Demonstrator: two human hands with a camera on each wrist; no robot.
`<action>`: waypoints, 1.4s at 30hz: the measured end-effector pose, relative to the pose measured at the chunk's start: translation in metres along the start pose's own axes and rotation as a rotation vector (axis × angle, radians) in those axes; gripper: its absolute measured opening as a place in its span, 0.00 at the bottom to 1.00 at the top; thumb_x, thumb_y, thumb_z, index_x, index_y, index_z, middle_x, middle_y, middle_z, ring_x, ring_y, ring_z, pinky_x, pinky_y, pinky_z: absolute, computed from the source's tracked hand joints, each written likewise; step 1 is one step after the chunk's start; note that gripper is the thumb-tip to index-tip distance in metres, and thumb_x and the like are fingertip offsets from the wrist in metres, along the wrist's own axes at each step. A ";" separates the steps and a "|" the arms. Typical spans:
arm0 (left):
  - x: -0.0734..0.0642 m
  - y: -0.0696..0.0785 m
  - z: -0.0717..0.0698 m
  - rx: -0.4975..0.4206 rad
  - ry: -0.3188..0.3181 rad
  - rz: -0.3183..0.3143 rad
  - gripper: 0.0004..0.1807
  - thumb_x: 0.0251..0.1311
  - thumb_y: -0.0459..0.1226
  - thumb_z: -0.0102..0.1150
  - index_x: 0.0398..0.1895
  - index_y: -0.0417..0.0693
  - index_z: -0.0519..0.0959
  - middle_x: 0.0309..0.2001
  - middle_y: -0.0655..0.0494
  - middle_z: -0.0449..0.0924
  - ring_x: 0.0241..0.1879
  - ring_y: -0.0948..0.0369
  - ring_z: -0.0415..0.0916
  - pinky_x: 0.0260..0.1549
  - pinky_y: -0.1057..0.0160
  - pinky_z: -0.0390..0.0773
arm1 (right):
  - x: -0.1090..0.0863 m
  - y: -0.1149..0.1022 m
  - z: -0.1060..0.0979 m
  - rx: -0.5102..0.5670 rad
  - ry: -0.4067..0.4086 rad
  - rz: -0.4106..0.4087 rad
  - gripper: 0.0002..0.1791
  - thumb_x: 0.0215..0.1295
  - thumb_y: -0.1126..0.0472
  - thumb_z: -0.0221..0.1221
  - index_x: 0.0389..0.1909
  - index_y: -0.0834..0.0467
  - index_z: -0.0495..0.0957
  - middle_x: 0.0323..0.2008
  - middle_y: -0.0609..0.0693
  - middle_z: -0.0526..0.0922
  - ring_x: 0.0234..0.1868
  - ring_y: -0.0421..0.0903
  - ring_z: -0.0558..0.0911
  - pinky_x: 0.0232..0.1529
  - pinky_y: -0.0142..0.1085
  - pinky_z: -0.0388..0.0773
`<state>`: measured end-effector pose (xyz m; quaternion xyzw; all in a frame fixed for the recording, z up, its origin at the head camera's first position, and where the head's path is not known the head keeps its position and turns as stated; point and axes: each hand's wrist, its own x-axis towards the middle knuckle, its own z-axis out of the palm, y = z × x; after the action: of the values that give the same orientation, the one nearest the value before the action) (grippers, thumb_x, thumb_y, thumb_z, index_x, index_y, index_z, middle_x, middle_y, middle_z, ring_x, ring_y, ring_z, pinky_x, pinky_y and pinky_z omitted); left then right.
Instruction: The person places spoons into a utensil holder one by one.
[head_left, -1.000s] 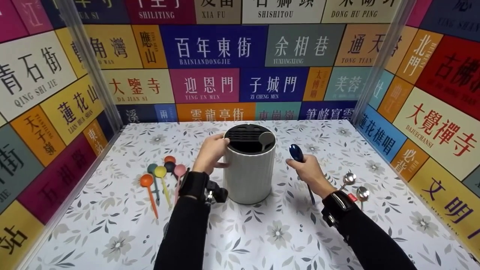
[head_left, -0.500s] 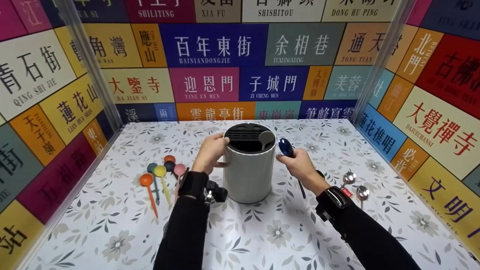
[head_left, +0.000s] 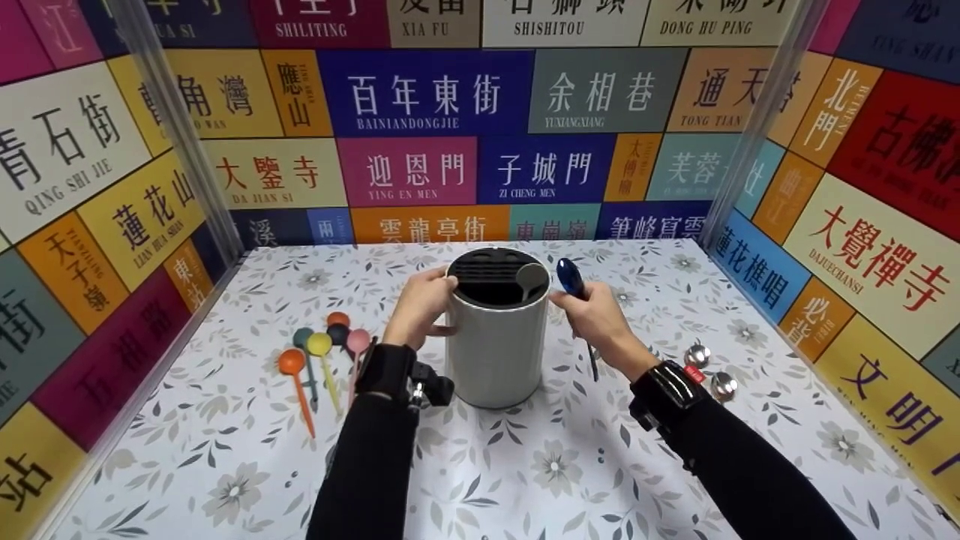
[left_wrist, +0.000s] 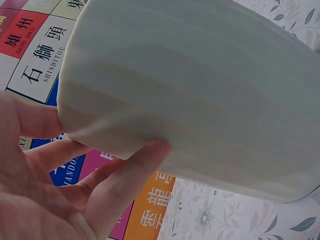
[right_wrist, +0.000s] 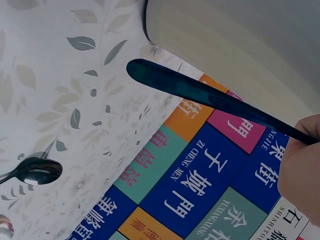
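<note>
A pale, ribbed utensil holder (head_left: 495,352) with a black slotted top (head_left: 487,268) stands upright on the table. My left hand (head_left: 420,306) grips its left side near the rim; in the left wrist view the thumb (left_wrist: 150,155) presses the wall while other fingers go behind. One dark grey round spoon (head_left: 531,277) stands in the open compartment. Just right of the rim, my right hand (head_left: 602,322) pinches a glossy dark blue spoon (head_left: 570,276), bowl up. Its handle (right_wrist: 185,87) points down beside the holder in the right wrist view.
Several coloured round-headed spoons, including an orange spoon (head_left: 292,362) and a yellow spoon (head_left: 320,345), lie left of the holder. Two silver spoons lie at right, one silver spoon (head_left: 724,385) beside my right wrist. Patterned panels (head_left: 431,94) enclose the back and sides.
My right hand has moved left and slightly up with the blue spoon, bringing it close to the holder's rim. The left hand and the holder have stayed in place.
</note>
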<state>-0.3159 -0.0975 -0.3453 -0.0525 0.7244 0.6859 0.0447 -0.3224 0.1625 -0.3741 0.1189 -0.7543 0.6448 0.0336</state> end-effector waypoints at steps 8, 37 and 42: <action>0.000 0.000 0.001 0.005 0.013 0.001 0.26 0.76 0.37 0.48 0.75 0.47 0.73 0.67 0.43 0.72 0.61 0.50 0.70 0.48 0.42 0.87 | 0.000 -0.017 0.005 0.051 0.024 -0.046 0.25 0.74 0.62 0.57 0.14 0.52 0.63 0.08 0.39 0.60 0.10 0.34 0.56 0.12 0.27 0.50; -0.003 0.001 0.001 -0.004 0.012 0.005 0.25 0.75 0.37 0.48 0.73 0.49 0.75 0.61 0.45 0.75 0.51 0.53 0.72 0.47 0.43 0.87 | 0.010 -0.099 0.000 0.389 0.034 -0.371 0.25 0.76 0.64 0.50 0.14 0.52 0.61 0.11 0.40 0.54 0.13 0.39 0.50 0.12 0.29 0.42; -0.003 0.000 0.002 -0.012 0.010 -0.008 0.28 0.75 0.37 0.48 0.77 0.49 0.71 0.70 0.44 0.71 0.64 0.48 0.69 0.48 0.41 0.86 | 0.009 -0.111 0.004 0.424 0.015 -0.413 0.25 0.76 0.64 0.50 0.14 0.51 0.59 0.12 0.41 0.51 0.13 0.40 0.48 0.13 0.30 0.40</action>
<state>-0.3130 -0.0959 -0.3446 -0.0593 0.7202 0.6899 0.0433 -0.3062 0.1414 -0.2658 0.2696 -0.5625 0.7682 0.1440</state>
